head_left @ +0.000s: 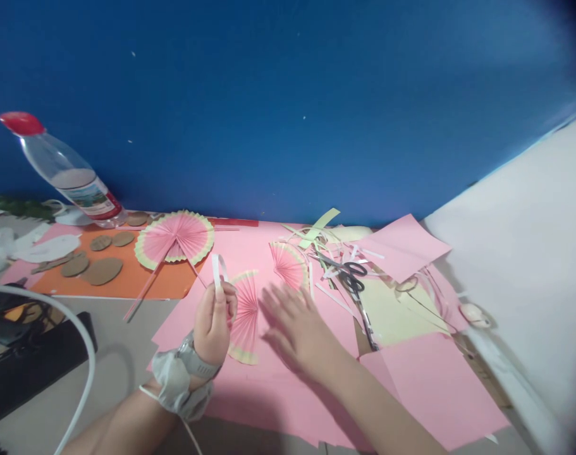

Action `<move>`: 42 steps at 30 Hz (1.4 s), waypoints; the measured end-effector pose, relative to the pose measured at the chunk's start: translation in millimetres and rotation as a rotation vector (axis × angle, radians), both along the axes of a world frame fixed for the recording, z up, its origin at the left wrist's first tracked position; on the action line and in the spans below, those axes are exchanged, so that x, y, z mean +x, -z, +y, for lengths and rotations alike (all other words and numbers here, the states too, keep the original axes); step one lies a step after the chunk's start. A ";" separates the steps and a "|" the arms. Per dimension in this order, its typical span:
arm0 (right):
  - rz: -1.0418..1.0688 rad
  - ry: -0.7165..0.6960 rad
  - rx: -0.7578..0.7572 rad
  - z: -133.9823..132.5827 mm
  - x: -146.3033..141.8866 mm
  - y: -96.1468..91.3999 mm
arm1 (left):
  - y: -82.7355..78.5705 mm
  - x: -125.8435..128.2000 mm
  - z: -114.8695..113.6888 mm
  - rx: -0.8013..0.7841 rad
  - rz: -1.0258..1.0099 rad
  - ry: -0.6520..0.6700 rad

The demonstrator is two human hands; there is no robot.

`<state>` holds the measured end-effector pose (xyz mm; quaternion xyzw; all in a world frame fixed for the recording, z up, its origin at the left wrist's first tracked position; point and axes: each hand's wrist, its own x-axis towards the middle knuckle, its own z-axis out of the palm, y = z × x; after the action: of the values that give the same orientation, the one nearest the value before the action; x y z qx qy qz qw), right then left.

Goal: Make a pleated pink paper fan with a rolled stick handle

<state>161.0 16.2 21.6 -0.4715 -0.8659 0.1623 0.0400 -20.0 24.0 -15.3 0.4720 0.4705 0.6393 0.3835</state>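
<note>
My left hand (215, 322) is closed on a thin white strip (216, 268) that curls up above its fingers. Just to its right, partly behind that hand, a pleated pink paper fan (245, 319) with a pale yellow-green rim lies on pink paper (269, 392). My right hand (294, 325) is slightly blurred, its fingers stretched out over the paper and apparently holding nothing. Its fingertips are near the fan and a second folded pink fan (290, 262). A round pink fan (176, 237) with two pink sticks lies further left.
Scissors (356, 278) and paper scraps (335, 253) lie on the right, beside pink sheets (439, 385). At the left are a plastic bottle (79, 183), brown cardboard discs (102, 270) on orange paper (145, 287), and a white cable (88, 354). A blue wall (269, 114) stands behind.
</note>
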 end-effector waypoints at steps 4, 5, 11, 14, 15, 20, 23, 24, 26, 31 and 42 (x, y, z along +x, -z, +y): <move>-0.131 0.211 -0.001 20.2 15.6 14.7 | 0.1 -0.7 -1.0 0.005 0.008 0.014; -0.138 0.198 -0.009 18.7 18.7 17.4 | 0.4 -0.8 -1.1 0.005 0.009 0.019; -0.124 0.111 -0.038 -22.1 27.6 14.9 | 0.8 0.3 -0.2 0.001 0.007 0.029; -0.117 0.096 -0.075 -40.5 25.2 9.7 | -1.1 0.4 -0.5 -0.009 0.022 0.029; -0.113 0.090 -0.083 -44.4 24.0 8.6 | -1.8 0.3 -0.9 -0.014 0.031 0.032; -0.075 0.113 -0.006 -45.3 26.8 7.9 | -4.9 -0.6 -3.4 -0.027 0.081 0.049; -0.038 0.213 0.095 -34.4 44.9 7.3 | -6.4 -0.8 -3.8 -0.028 0.112 0.067; -0.019 0.258 0.125 -30.1 53.2 6.4 | -6.9 -0.8 -3.6 -0.027 0.123 0.074; 0.033 0.346 0.177 -22.2 69.7 3.0 | -7.5 -0.7 -3.1 -0.021 0.148 0.090; 0.154 0.484 0.096 -10.7 73.7 -17.0 | -5.0 0.4 -6.9 0.001 0.245 0.180; 0.563 0.089 -0.054 -5.6 -17.2 -62.8 | -4.6 -2.5 -16.4 0.113 0.518 0.424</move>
<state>143.8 10.7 84.4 -0.4462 -0.7946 0.3079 0.2732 -22.5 7.6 -10.7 0.7268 0.4074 0.4291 0.3488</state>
